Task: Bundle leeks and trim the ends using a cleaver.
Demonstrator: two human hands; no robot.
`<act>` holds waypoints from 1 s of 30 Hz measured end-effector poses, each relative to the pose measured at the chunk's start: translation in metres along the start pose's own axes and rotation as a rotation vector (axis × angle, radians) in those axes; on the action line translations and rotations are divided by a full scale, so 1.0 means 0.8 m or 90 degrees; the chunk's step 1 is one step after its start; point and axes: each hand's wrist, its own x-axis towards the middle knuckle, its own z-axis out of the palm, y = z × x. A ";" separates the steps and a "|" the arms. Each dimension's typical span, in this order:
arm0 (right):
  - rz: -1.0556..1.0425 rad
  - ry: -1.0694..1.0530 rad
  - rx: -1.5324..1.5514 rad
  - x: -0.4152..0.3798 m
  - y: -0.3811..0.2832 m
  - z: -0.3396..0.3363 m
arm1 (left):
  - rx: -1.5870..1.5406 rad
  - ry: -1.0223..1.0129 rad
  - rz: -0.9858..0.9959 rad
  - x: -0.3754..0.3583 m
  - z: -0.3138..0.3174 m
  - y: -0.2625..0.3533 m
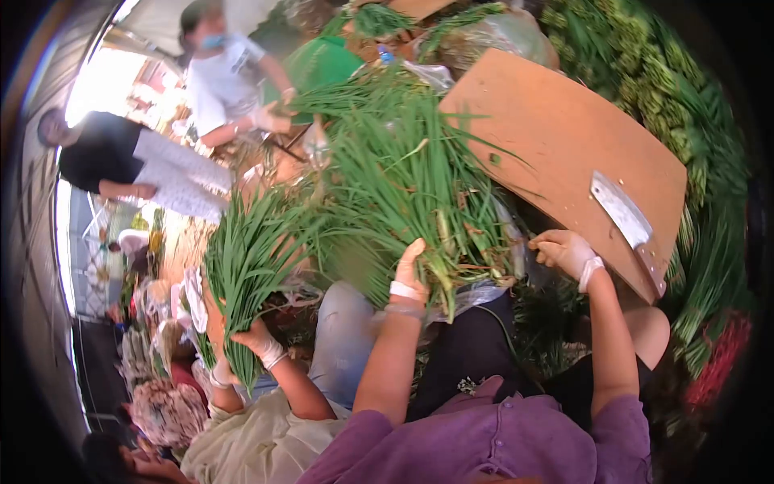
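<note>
Long green leafy stalks (403, 161) lie in a large pile ahead of me, their pale root ends toward my lap. At the near edge of the pile, my gloved left hand (409, 273) is closed around a few stalks, its thumb showing and its other fingers partly hidden. My gloved right hand (564, 252) is right of the root ends, beside a brown board (564, 137). Its fingers are drawn together; what they hold, if anything, is too small to tell. A cleaver (625, 214) lies on the board's right part.
At my left, a person in a pale shirt (258, 431) holds a green bunch (254, 266) in gloved hands. Another gloved person (230, 81) is across the pile, and a person in dark top (105, 153) is farther left. More greens (717, 177) line the right side.
</note>
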 end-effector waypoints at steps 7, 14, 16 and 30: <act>-0.067 -0.021 0.189 0.039 0.015 0.067 | 0.051 0.011 0.005 -0.004 -0.002 0.004; -0.087 -0.019 -0.054 0.057 -0.056 0.094 | 0.053 -0.018 0.026 -0.023 0.015 0.000; -0.080 -0.057 -0.062 0.090 -0.056 0.109 | 0.005 -0.025 0.001 -0.028 0.018 0.005; -0.441 0.043 -0.257 0.005 -0.161 0.113 | -0.001 -0.197 -0.029 -0.106 0.062 -0.006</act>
